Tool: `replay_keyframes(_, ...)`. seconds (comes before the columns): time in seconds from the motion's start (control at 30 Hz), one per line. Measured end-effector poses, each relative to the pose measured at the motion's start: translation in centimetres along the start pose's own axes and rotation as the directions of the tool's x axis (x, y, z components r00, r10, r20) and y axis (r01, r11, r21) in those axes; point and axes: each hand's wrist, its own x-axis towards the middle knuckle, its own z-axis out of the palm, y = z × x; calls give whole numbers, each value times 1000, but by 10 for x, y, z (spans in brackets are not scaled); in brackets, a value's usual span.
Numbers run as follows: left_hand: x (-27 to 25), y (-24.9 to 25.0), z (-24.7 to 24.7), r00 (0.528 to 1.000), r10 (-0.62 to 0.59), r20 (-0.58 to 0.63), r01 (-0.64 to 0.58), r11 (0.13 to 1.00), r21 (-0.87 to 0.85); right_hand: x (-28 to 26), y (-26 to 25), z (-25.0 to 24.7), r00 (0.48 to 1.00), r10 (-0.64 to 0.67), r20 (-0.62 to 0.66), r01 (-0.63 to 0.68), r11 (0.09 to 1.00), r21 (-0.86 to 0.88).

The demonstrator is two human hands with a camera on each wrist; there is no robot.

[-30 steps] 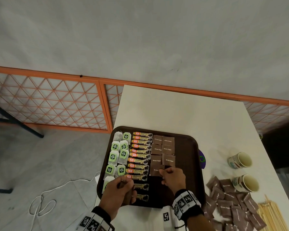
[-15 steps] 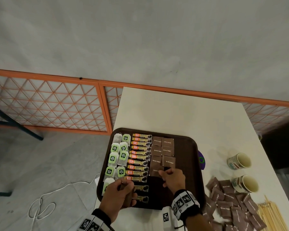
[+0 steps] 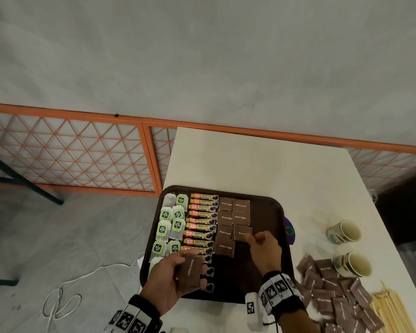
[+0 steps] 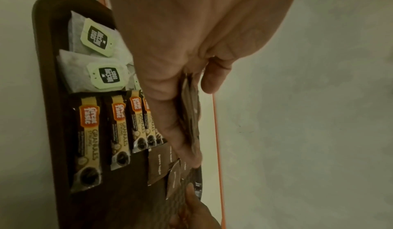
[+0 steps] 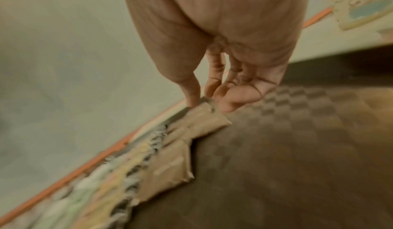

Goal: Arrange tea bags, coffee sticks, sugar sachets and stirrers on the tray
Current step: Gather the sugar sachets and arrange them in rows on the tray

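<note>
On the dark brown tray (image 3: 271,212), tea bags (image 3: 168,222) fill the left column and coffee sticks (image 3: 202,222) the middle one. Brown sugar sachets (image 3: 226,217) lie in two columns beside them. My left hand (image 3: 197,267) hovers over the tray's near left part and grips a small stack of sugar sachets (image 3: 187,277), seen edge-on (image 4: 190,115) in the left wrist view. My right hand (image 3: 250,237) pinches the near corner of the third sachet (image 3: 241,231) in the right column; the right wrist view shows thumb and fingertips on that sachet (image 5: 204,116).
Loose sugar sachets (image 3: 334,292) are heaped on the white table right of the tray, with wooden stirrers (image 3: 389,311) at the near right corner. Two paper cups (image 3: 344,231) (image 3: 353,264) stand further right. A purple disc (image 3: 289,230) peeks from under the tray's right rim.
My right hand has moved up and right from the near sachet in the left column to the right-column sachet. The left hand has tilted, so its stack now shows its face.
</note>
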Motion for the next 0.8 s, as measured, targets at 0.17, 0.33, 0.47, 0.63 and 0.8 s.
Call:
replay_keyframes(0.17, 2, -2, 13, 991, 34, 126, -66, 963, 261, -68, -30, -22, 849, -261, 459, 243, 965, 99)
replay_keyframes(0.33, 11, -24, 41, 983, 170, 74, -184, 849, 495, -85, -25, -38, 780, -347, 521, 257, 937, 238)
replay_keyframes(0.47, 20, -49, 53, 982, 188, -17, -159, 872, 462, -89, -4, -37, 827, -307, 472, 218, 947, 234)
replay_keyframes(0.63, 18, -67, 56, 997, 74, -13, -52, 804, 592, -78, 18, -49, 872, -185, 454, 113, 977, 182)
replay_keyframes(0.8, 24, -66, 55, 995, 101, 15, -87, 763, 640, -69, 20, -56, 792, -185, 581, 140, 983, 122)
